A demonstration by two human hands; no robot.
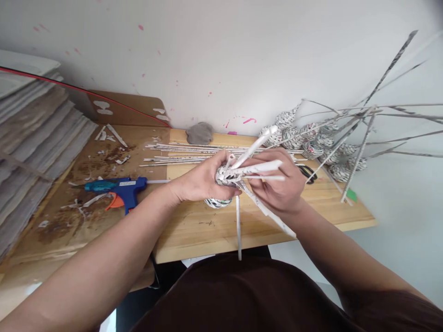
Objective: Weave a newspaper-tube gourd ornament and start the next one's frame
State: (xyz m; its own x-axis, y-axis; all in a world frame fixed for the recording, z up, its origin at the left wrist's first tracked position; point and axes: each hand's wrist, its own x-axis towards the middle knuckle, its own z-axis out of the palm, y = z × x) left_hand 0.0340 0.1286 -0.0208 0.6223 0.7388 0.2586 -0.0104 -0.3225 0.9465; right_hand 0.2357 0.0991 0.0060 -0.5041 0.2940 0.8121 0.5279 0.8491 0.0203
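Note:
My left hand (199, 180) is wrapped round the neck of a small woven newspaper piece (217, 203), whose rounded lower part shows beneath the hand. Several rolled-paper strips (256, 146) fan out from its top, some up and to the right, others down over the table's front edge. My right hand (282, 186) is closed at the right of the weave, its fingers on a paper strip (265, 177). The fingertips are partly hidden behind the strips.
Thin paper tubes (190, 148) lie behind my hands, near a grey lump (200, 133). On the left are a blue glue gun (129, 190), paper scraps and a stack of grey sheets (41, 133). Woven pieces (308, 136) with long protruding tubes and black scissors (307, 173) are on the right.

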